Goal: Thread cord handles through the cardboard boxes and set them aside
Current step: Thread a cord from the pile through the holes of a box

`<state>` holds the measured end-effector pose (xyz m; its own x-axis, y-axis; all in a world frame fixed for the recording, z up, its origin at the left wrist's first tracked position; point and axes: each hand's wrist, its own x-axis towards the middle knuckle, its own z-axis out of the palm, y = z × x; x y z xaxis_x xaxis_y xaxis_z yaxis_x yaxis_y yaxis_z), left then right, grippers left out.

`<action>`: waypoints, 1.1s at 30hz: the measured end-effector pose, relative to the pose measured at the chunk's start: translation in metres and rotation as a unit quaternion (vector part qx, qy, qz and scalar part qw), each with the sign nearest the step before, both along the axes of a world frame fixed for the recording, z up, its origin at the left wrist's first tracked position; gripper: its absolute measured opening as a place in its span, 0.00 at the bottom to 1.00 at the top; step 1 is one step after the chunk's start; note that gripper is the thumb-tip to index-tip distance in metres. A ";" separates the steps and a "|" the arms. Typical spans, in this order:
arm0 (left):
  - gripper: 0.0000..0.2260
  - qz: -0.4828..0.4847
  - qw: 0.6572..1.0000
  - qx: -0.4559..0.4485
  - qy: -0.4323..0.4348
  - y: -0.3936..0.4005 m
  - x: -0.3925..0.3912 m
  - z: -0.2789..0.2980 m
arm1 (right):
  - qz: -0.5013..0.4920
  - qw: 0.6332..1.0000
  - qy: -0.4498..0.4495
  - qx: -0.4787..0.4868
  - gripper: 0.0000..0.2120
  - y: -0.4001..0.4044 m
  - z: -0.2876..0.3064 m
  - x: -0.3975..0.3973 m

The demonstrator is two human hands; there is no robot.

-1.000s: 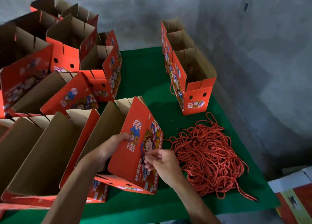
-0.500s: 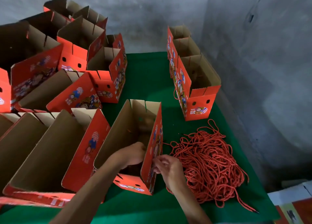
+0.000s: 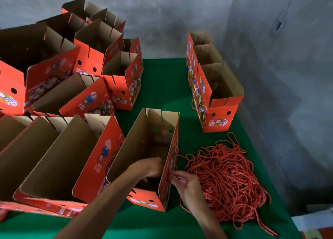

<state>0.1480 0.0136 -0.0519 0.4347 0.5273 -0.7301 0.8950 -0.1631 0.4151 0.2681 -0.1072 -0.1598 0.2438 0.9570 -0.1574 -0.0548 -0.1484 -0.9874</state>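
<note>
Right hand: my right hand (image 3: 187,184) is outside the box's printed side wall, fingers (image 3: 175,175) bunched narrow against the wall, pinching what looks like a red cord end.
Left hand: my left hand (image 3: 153,167) is down inside the open box, fingers curled at the inner face of the same wall; I cannot tell whether they hold anything.
Box: the red box (image 3: 153,159) stands open-topped on the green worktop (image 3: 162,87), its wall between my two sets of fingers.
Cords: a tangled heap of red cords (image 3: 227,181) lies just right of my right fingers.
Waiting boxes: open boxes (image 3: 54,157) crowd left of my left fingers.
Row beyond: past the heap, a row of boxes (image 3: 214,92) stands by the wall.
</note>
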 end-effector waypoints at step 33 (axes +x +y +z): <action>0.10 -0.160 0.859 0.478 -0.088 0.032 0.038 0.056 | -0.045 0.790 -0.610 -0.034 0.46 0.038 0.006 -0.046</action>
